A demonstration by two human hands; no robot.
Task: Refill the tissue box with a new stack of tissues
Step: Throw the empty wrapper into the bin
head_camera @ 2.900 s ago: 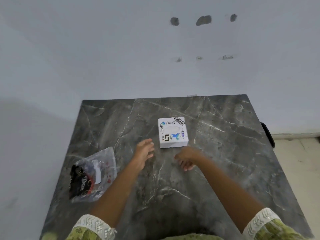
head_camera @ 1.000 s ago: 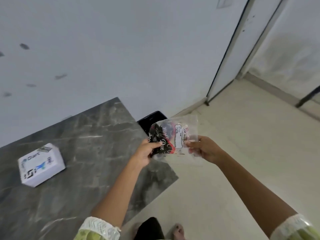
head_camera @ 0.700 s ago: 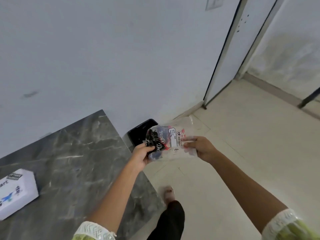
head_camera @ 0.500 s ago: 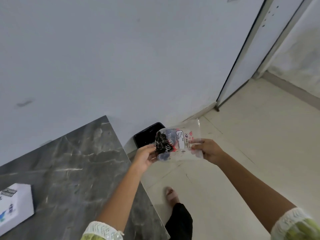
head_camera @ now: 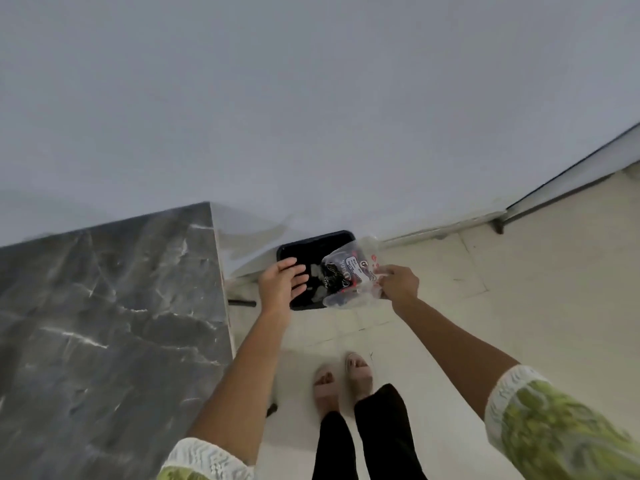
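Note:
A crumpled clear plastic tissue wrapper [head_camera: 349, 275] with black and red print hangs over a black bin [head_camera: 304, 244] on the floor. My right hand [head_camera: 398, 284] pinches the wrapper's right edge. My left hand [head_camera: 282, 284] is just left of the wrapper, fingers spread, holding nothing, above the bin's left side. The white tissue box is out of view.
The dark marble table [head_camera: 104, 323] fills the left, its right edge close to my left forearm. A grey wall stands behind the bin. Pale floor tiles spread to the right, with a door frame [head_camera: 571, 174] at far right. My feet [head_camera: 343, 379] stand below the bin.
I have turned and looked down over the bin. My left hand has let go of the wrapper and opened. The right hand still holds it. The tissue box has left the view.

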